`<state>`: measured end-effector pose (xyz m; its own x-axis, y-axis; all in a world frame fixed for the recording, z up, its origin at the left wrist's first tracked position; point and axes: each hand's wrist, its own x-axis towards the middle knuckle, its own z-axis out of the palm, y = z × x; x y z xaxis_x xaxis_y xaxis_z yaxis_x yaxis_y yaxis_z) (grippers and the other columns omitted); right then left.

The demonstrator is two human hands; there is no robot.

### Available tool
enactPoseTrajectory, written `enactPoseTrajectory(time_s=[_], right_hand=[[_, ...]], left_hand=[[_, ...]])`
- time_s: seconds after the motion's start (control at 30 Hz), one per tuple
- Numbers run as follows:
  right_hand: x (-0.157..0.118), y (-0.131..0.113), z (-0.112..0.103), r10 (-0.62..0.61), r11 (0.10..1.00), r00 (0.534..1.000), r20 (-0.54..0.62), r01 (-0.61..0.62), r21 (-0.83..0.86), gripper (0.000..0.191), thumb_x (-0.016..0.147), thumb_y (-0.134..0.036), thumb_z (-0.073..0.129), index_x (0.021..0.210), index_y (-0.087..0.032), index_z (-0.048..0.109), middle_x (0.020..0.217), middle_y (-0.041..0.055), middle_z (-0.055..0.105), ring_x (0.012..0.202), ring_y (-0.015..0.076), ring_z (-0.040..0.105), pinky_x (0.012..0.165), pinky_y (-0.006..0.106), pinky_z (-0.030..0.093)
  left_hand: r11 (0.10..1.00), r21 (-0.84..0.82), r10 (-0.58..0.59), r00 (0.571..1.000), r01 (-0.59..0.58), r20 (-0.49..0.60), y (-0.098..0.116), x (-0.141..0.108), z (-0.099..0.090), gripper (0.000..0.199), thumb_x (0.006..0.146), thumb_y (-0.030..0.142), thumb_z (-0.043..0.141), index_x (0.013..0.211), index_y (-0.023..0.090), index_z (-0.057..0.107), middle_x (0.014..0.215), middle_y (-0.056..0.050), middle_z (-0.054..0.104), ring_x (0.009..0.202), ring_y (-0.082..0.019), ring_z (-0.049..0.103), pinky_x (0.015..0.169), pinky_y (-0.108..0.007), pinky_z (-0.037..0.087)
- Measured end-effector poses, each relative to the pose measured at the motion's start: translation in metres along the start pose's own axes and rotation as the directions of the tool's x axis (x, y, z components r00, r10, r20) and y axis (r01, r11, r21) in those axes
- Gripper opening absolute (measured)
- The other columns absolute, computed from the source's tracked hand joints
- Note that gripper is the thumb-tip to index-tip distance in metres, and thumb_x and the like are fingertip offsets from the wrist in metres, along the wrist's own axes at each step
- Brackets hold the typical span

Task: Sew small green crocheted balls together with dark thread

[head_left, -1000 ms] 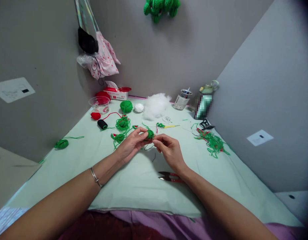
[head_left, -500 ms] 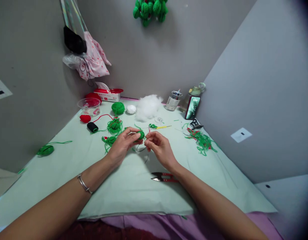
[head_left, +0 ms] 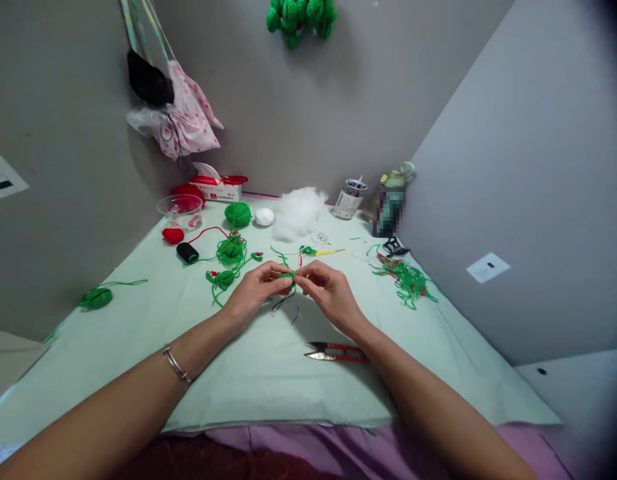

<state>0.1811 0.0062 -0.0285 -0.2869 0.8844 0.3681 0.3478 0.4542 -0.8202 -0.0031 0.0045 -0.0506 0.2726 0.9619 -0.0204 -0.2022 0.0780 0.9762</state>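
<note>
My left hand (head_left: 255, 290) is closed around a small, round green crocheted piece (head_left: 288, 277), held just above the table. From the other side my right hand (head_left: 328, 290) pinches at the right edge of this piece. Whether a needle or thread is also between those fingertips is too small to see. A dark thread (head_left: 282, 303) hangs in a loop below the fingers. Thread snips with red handles (head_left: 341, 352) lie on the table under my right wrist. To the left of my left hand is another green crocheted piece (head_left: 223, 280) with trailing yarn.
Behind my hands are white stuffing (head_left: 301, 213), a green yarn ball (head_left: 237, 215), a black thread spool (head_left: 187, 252) and a yellow-handled crochet hook (head_left: 328, 252). Yarn scraps (head_left: 408, 280) lie at right. A pen can (head_left: 349, 200) and bottle (head_left: 391, 203) stand near the back wall.
My right hand has come in against the crocheted piece, from slightly apart to touching it. The piece has turned and is more covered by my fingers. The view has shifted slightly.
</note>
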Motion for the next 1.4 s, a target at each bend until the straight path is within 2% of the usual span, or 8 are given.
enactPoseTrajectory(time_s=[0.13, 0.23, 0.43, 0.67, 0.77, 1.0, 1.17, 1.4], right_hand=[[-0.001, -0.016, -0.007, -0.180, 0.984, 0.974, -0.135, 0.178, -0.033, 0.011, 0.091, -0.024, 0.065, 0.082, -0.020, 0.069, 0.083, 0.0037, 0.064, 0.078, 0.0153, 0.058, 0.066, 0.027, 0.046], [-0.001, -0.027, -0.014, -0.110, 0.976, 0.964, -0.241, 0.150, 0.156, 0.011, 0.092, -0.031, 0.065, 0.086, -0.021, 0.066, 0.089, 0.0039, 0.068, 0.070, 0.0136, 0.060, 0.057, 0.026, 0.045], [0.005, -0.035, -0.038, 0.195, 0.774, 0.958, 0.209, -0.281, 0.567, 0.026, 0.091, -0.043, 0.067, 0.085, -0.022, 0.053, 0.057, -0.0038, 0.062, 0.040, 0.0093, 0.051, 0.039, 0.020, 0.037], [-0.019, -0.071, -0.096, -0.029, 0.675, 0.985, -0.172, 0.146, 0.723, 0.017, 0.090, -0.032, 0.070, 0.082, -0.025, 0.057, 0.038, -0.0125, 0.024, 0.028, 0.0046, 0.009, 0.028, 0.022, 0.013], [-0.030, -0.083, -0.098, -0.205, 0.656, 0.970, -0.133, 0.237, 0.717, 0.013, 0.094, -0.031, 0.065, 0.084, -0.026, 0.060, 0.034, -0.0127, 0.022, 0.024, 0.0047, 0.010, 0.026, 0.023, 0.016], [-0.012, -0.062, -0.051, -0.102, 0.884, 0.991, 0.086, 0.051, 0.465, 0.002, 0.090, -0.021, 0.068, 0.090, -0.020, 0.066, 0.074, 0.0005, 0.066, 0.056, 0.0105, 0.061, 0.049, 0.023, 0.044], [0.001, -0.018, -0.016, 0.093, 0.992, 0.996, 0.010, -0.093, 0.088, 0.009, 0.087, -0.026, 0.068, 0.085, -0.017, 0.069, 0.071, 0.0008, 0.065, 0.057, 0.0115, 0.060, 0.055, 0.024, 0.047], [-0.001, 0.000, 0.001, 0.017, 0.979, 1.000, -0.002, -0.017, -0.203, 0.010, 0.087, -0.025, 0.064, 0.087, -0.018, 0.070, 0.069, 0.0013, 0.066, 0.058, 0.0129, 0.058, 0.057, 0.025, 0.043]], left_hand=[[0.999, 0.039, 0.035, 0.999, -0.035, 0.003, -0.001, 0.002, -0.001, 0.033, 0.074, 0.038, 0.081, 0.097, 0.017, 0.068, 0.087, -0.002, 0.067, 0.079, -0.016, 0.066, 0.084, -0.034, 0.051], [0.998, 0.059, 0.001, 1.000, 0.001, -0.029, -0.003, 0.004, -0.005, 0.035, 0.072, 0.037, 0.082, 0.096, 0.017, 0.068, 0.084, -0.001, 0.064, 0.077, -0.016, 0.066, 0.082, -0.035, 0.051], [0.995, 0.097, 0.008, 1.000, -0.006, -0.017, -0.001, 0.009, -0.018, 0.035, 0.075, 0.031, 0.076, 0.107, 0.018, 0.070, 0.084, 0.000, 0.064, 0.081, -0.016, 0.064, 0.080, -0.031, 0.046], [0.984, 0.169, 0.073, 0.989, -0.050, -0.131, 0.002, 0.015, -0.023, 0.027, 0.072, 0.019, 0.073, 0.099, 0.017, 0.069, 0.080, 0.000, 0.063, 0.075, -0.014, 0.062, 0.076, -0.030, 0.044], [0.994, 0.102, 0.046, 0.989, -0.031, -0.144, 0.003, 0.015, -0.022, 0.027, 0.072, 0.021, 0.075, 0.097, 0.017, 0.065, 0.079, 0.001, 0.064, 0.075, -0.015, 0.065, 0.077, -0.031, 0.046], [0.987, -0.145, -0.080, 0.996, 0.075, -0.034, 0.008, 0.008, -0.020, 0.036, 0.073, 0.032, 0.081, 0.102, 0.017, 0.065, 0.089, -0.001, 0.066, 0.083, -0.016, 0.067, 0.092, -0.035, 0.049], [0.997, -0.081, -0.015, 1.000, 0.015, 0.001, 0.006, 0.004, -0.011, 0.037, 0.073, 0.032, 0.082, 0.104, 0.018, 0.066, 0.087, 0.001, 0.065, 0.082, -0.014, 0.065, 0.090, -0.034, 0.048], [0.993, 0.030, 0.111, 0.993, -0.110, -0.038, -0.001, 0.003, -0.003, 0.035, 0.071, 0.032, 0.083, 0.099, 0.018, 0.068, 0.088, 0.000, 0.066, 0.082, -0.014, 0.061, 0.080, -0.030, 0.046]])
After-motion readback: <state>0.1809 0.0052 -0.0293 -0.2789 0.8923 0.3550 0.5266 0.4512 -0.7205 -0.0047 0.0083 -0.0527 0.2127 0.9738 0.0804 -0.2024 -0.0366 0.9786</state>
